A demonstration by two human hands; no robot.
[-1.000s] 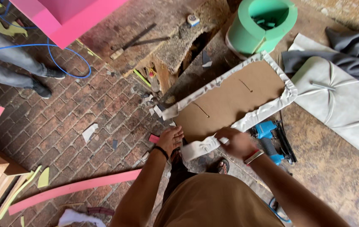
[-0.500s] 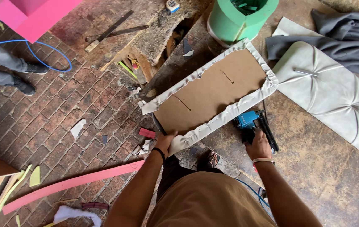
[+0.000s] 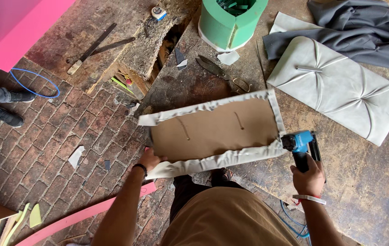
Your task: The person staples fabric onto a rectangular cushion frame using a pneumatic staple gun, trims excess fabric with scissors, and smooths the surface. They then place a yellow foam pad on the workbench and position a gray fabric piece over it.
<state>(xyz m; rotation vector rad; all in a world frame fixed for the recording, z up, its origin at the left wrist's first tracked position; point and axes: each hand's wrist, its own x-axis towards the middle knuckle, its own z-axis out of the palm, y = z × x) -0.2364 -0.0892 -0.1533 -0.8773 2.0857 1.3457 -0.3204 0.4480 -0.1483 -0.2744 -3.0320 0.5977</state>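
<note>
- Step, as I judge it: stapling fabric onto the board (image 3: 215, 130).
- Left hand (image 3: 151, 160) pinches the fabric edge (image 3: 212, 161) at the near-left corner.
- Right hand (image 3: 309, 175), fingers wrapped round the stapler (image 3: 298, 142), nose at the near-right corner.
- Next calls for taut fabric under the nose.

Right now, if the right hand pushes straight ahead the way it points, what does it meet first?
Probably the fabric-wrapped panel: the right hand holds a blue staple gun whose nose already sits at the panel's near right corner.

Blue stapler (image 3: 298, 142), brown panel (image 3: 215, 128) (grey fabric edge).
</note>
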